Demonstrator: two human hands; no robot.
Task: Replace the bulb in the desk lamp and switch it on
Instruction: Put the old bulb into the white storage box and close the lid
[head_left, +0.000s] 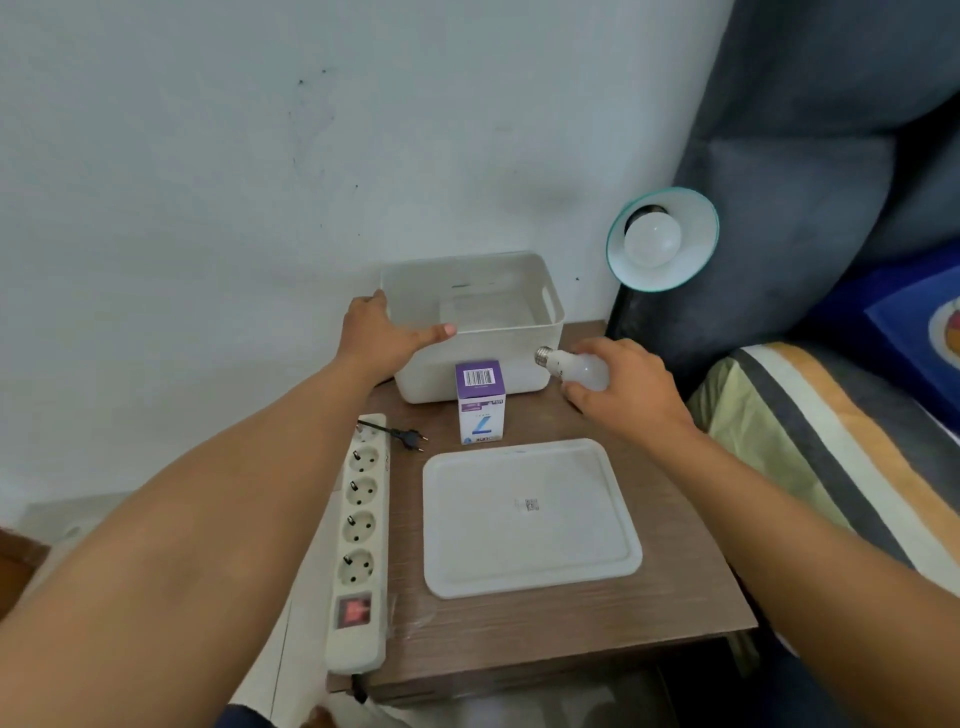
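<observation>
Bulb (576, 368) half hidden in right hand (626, 387); lamp (662, 239) base unseen.

Lamp (662, 239) stem and base hidden — only the shade shows. Bulb box (481, 402) print too small to read. Power strip (359, 545) cable cut off below the surface (675, 613) edge — sticker on tray (530, 517) illegible.
</observation>
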